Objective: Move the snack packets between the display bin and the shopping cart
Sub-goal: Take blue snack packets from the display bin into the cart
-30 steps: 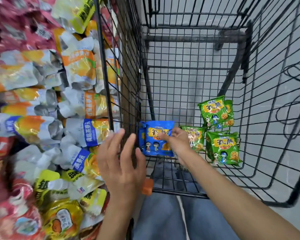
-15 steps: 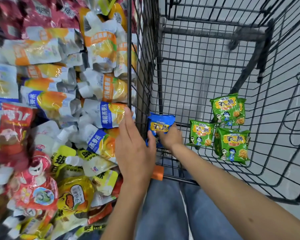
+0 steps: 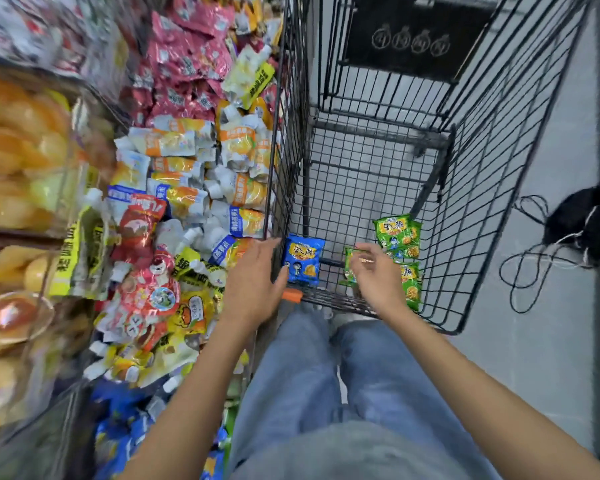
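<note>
On the left, the bin (image 3: 273, 168) is full of packets (image 3: 201, 188) in white, orange, pink and yellow. Our left hand (image 3: 253, 289) is flat with straight fingers at the near left corner of the cart (image 3: 482, 168). It holds nothing. Its thumb is right by the blue packet (image 3: 303, 259), which stands inside the cart against the left wall. Our right hand (image 3: 378, 275) has loose, bent fingers over a green packet (image 3: 350, 265). We cannot tell if it holds it. More green packets (image 3: 397, 233) lie just to the right.
</note>
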A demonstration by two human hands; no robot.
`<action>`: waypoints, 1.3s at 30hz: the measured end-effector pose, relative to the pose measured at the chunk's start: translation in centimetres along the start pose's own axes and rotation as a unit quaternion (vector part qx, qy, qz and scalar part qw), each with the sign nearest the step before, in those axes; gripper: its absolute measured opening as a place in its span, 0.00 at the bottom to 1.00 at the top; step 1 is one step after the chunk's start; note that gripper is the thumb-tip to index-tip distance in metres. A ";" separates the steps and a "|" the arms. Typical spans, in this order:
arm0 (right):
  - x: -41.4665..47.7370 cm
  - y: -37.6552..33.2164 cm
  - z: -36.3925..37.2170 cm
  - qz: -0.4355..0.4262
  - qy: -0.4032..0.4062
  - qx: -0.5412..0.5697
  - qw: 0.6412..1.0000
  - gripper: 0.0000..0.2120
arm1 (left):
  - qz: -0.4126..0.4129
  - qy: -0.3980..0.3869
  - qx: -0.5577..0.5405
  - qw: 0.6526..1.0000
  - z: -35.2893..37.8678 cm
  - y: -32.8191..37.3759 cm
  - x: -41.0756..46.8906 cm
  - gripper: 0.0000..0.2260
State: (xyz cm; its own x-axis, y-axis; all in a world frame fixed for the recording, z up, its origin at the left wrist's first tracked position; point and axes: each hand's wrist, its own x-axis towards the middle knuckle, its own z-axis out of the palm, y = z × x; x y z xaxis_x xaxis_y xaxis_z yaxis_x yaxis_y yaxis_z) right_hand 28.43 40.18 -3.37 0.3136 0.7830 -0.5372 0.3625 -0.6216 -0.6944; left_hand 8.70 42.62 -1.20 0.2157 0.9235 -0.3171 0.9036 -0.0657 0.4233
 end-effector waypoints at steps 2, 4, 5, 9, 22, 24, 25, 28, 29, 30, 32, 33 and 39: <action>-2.7 0.2 -1.6 -0.062 -0.031 -0.008 0.998 0.15 | -0.019 -0.028 -0.002 0.999 -0.1 0.0 -2.3 0.22; -5.1 1.5 -2.9 -0.113 -0.081 -0.047 0.989 0.18 | -0.073 -0.031 -0.040 0.996 0.4 0.2 -5.1 0.21; -6.1 2.3 -3.4 -0.134 -0.104 -0.073 0.983 0.19 | -0.102 -0.025 -0.072 0.992 0.8 0.4 -6.7 0.20; -8.4 5.3 -5.8 -0.199 -0.191 -0.161 0.947 0.20 | -0.235 0.035 -0.174 0.956 3.9 1.3 -13.8 0.18; -17.4 6.3 0.1 -0.323 -0.461 -0.367 0.741 0.18 | -0.553 0.272 -0.484 0.621 13.9 7.2 -38.3 0.13; -19.2 5.7 2.5 -0.338 -0.479 -0.384 0.714 0.18 | -0.571 0.304 -0.501 0.575 14.9 7.4 -40.6 0.12; -20.1 5.5 3.8 -0.345 -0.487 -0.387 0.703 0.18 | -0.578 0.319 -0.509 0.552 15.4 7.2 -41.5 0.12; -23.0 5.3 7.8 -0.348 -0.499 -0.395 0.689 0.17 | -0.594 0.343 -0.522 0.507 16.1 5.6 -43.7 0.11; -23.9 5.4 9.2 -0.346 -0.498 -0.399 0.688 0.17 | -0.595 0.344 -0.528 0.499 16.2 4.8 -44.3 0.10; -24.8 5.6 10.7 -0.341 -0.498 -0.402 0.689 0.16 | -0.595 0.344 -0.535 0.492 16.1 3.9 -44.9 0.09; -26.3 5.9 13.8 -0.330 -0.500 -0.402 0.692 0.16 | -0.592 0.349 -0.542 0.483 15.8 1.9 -45.8 0.09; -26.9 6.2 15.6 -0.324 -0.498 -0.404 0.695 0.16 | -0.589 0.351 -0.544 0.484 15.6 0.7 -46.1 0.09; -27.7 8.5 24.9 -0.277 -0.412 -0.484 0.720 0.18 | -0.562 0.314 -0.532 0.550 14.7 -5.8 -46.8 0.09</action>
State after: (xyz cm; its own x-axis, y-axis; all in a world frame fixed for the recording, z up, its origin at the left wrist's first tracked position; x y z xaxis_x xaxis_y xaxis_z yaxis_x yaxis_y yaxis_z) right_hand 1.01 13.78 -6.31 -0.5977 0.4175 -0.6845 0.7991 0.3802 -0.4658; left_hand -1.20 -5.77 -1.34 -0.7294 0.1243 -0.6727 -0.4659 0.6298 0.6215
